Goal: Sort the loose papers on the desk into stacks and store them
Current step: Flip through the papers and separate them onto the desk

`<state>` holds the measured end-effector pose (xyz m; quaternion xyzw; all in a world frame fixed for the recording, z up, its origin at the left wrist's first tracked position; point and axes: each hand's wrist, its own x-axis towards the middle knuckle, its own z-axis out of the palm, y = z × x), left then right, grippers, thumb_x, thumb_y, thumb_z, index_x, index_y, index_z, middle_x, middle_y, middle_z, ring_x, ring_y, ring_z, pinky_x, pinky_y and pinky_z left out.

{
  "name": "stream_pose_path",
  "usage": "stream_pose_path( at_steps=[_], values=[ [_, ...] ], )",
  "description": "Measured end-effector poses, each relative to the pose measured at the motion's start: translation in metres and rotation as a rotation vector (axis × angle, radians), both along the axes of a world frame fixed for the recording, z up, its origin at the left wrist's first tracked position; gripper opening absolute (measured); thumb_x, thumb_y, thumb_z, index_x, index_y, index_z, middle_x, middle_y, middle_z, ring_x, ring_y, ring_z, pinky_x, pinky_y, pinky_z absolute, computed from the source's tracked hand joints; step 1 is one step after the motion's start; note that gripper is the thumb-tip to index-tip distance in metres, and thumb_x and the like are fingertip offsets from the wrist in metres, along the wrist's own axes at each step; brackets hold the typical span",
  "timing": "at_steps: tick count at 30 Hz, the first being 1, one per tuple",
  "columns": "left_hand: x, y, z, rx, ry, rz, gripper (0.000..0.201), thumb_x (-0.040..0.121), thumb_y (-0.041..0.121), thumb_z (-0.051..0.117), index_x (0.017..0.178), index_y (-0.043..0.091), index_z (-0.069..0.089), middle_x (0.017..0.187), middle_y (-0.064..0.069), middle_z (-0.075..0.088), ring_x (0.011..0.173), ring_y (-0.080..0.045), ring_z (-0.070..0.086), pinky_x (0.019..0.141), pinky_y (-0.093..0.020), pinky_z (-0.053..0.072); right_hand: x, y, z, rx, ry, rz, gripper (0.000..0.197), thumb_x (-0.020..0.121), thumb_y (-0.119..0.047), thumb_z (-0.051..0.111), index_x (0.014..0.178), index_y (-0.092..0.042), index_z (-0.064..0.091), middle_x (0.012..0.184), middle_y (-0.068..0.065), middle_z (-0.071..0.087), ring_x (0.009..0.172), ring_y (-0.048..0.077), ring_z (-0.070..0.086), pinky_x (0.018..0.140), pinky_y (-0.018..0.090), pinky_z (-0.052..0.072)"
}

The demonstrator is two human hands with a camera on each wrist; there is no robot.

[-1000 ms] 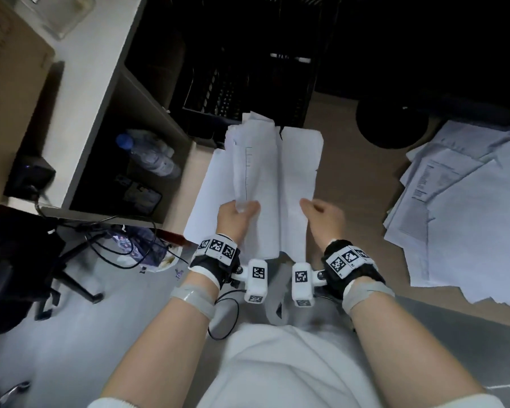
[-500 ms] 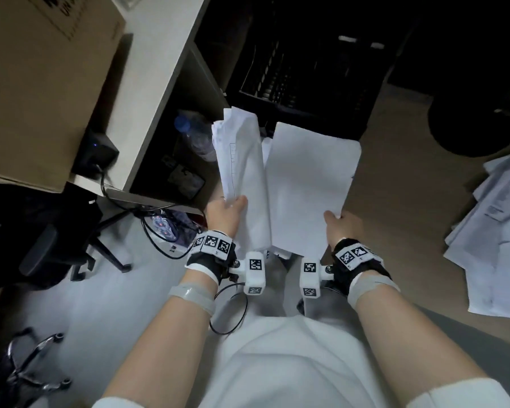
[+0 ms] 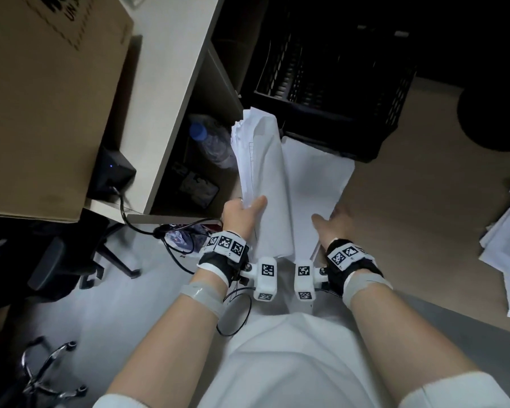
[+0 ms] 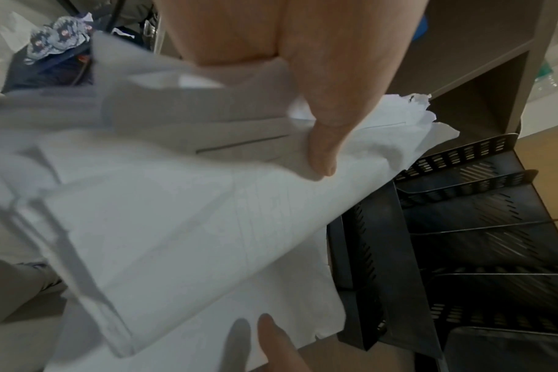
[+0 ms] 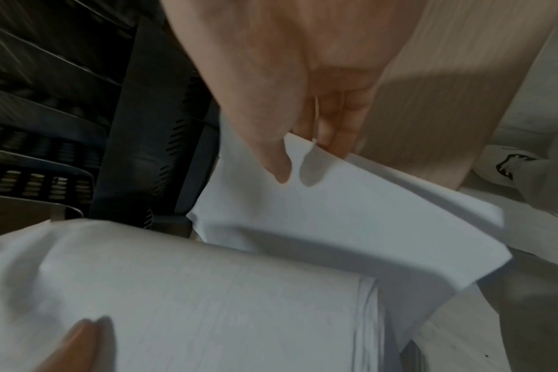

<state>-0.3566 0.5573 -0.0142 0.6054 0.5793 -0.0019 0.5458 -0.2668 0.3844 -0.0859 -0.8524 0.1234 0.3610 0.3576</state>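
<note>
Above the desk [image 3: 409, 219] edge, left hand [image 3: 242, 214] is gripping the curled paper bundle [image 3: 262, 172]; right hand [image 3: 333, 228] is pinching a flat sheet [image 3: 315, 178], probably keeping stacks separate before the black tray rack [image 3: 336, 83].

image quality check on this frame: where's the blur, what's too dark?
Head view: sharp on the bundle and left hand, right hand slightly smeared; tray rack nearly lost in shadow; wide-angle bending at the edges. Left wrist view: papers motion-blurred lower left, thumb and rack clearer. Right wrist view: soft all over, dim, thumb shadow on the sheet.
</note>
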Motion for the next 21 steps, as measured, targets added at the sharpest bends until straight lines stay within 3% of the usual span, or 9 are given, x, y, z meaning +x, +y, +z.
stream_pose_path(
  at_steps=[3,5,7,10,13,15,17,19,21],
  values=[
    [0.006,-0.011,0.003,-0.025,-0.044,-0.052,0.021,0.083,0.03,0.078,0.086,0.01,0.072,0.082,-0.004,0.075,0.074,-0.018,0.07,0.07,-0.027,0.059,0.007,-0.007,0.021,0.06,-0.246,-0.075,0.057,0.079,-0.025,0.072,0.132,-0.023,0.051,0.126,-0.001,0.058,0.11,0.024,0.058,0.091,0.038,0.05],
    [0.013,-0.026,0.008,-0.055,-0.069,-0.076,0.027,0.092,0.035,0.069,0.091,0.008,0.071,0.079,-0.001,0.072,0.069,-0.013,0.068,0.06,-0.02,0.052,0.012,-0.007,0.035,0.327,-0.168,-0.077,0.043,0.082,-0.021,0.076,0.122,-0.023,0.061,0.114,-0.006,0.065,0.1,0.018,0.062,0.088,0.035,0.053],
    [0.021,-0.04,0.009,-0.078,-0.066,-0.127,0.043,0.096,0.047,0.06,0.088,0.006,0.069,0.079,-0.004,0.071,0.072,-0.019,0.066,0.063,-0.027,0.049,0.016,-0.007,0.05,0.528,-0.008,0.008,0.038,0.082,-0.023,0.08,0.118,-0.023,0.066,0.11,-0.004,0.069,0.099,0.015,0.067,0.088,0.03,0.056],
    [0.032,-0.059,0.017,-0.11,-0.073,-0.173,0.045,0.101,0.05,0.048,0.082,0.014,0.066,0.079,0.002,0.068,0.076,-0.015,0.066,0.07,-0.027,0.05,0.025,-0.02,0.065,0.572,0.052,0.155,0.054,0.082,-0.035,0.079,0.131,-0.028,0.058,0.122,-0.007,0.064,0.109,0.007,0.062,0.093,0.025,0.051],
    [0.039,-0.081,0.022,-0.143,-0.102,-0.214,0.042,0.102,0.05,0.046,0.088,0.016,0.067,0.088,0.0,0.071,0.088,-0.022,0.069,0.082,-0.032,0.054,0.034,-0.049,0.068,0.614,0.138,0.236,0.068,0.081,-0.035,0.08,0.14,-0.028,0.047,0.128,-0.012,0.058,0.119,0.003,0.056,0.097,0.02,0.044],
    [0.047,-0.098,0.023,-0.163,-0.098,-0.242,0.041,0.103,0.05,0.044,0.092,0.017,0.067,0.096,-0.003,0.072,0.093,-0.022,0.069,0.086,-0.033,0.054,0.037,-0.069,0.067,0.639,0.176,0.223,0.077,0.077,-0.029,0.084,0.142,-0.026,0.042,0.129,-0.014,0.056,0.117,-0.004,0.054,0.091,0.011,0.044],
    [0.055,-0.119,0.027,-0.19,-0.09,-0.274,0.042,0.104,0.05,0.041,0.097,0.017,0.066,0.095,-0.001,0.071,0.088,-0.014,0.068,0.078,-0.028,0.052,0.038,-0.087,0.066,0.642,0.182,0.2,0.09,0.073,-0.025,0.087,0.147,-0.02,0.036,0.131,-0.014,0.053,0.113,-0.01,0.053,0.087,0.009,0.044],
    [0.06,-0.142,0.028,-0.193,-0.079,-0.338,0.039,0.104,0.047,0.042,0.1,0.016,0.065,0.091,0.003,0.068,0.085,-0.01,0.065,0.076,-0.026,0.05,0.04,-0.109,0.063,0.607,0.184,0.19,0.1,0.07,-0.024,0.089,0.151,-0.016,0.03,0.13,-0.013,0.05,0.11,-0.009,0.052,0.086,0.009,0.043],
    [0.063,-0.164,0.026,-0.18,-0.085,-0.406,0.031,0.102,0.04,0.052,0.1,0.013,0.068,0.093,-0.002,0.072,0.087,-0.016,0.068,0.084,-0.033,0.055,0.041,-0.132,0.058,0.573,0.171,0.177,0.102,0.07,-0.022,0.089,0.152,-0.014,0.028,0.129,-0.013,0.049,0.109,-0.005,0.053,0.084,0.011,0.044]
  ],
)
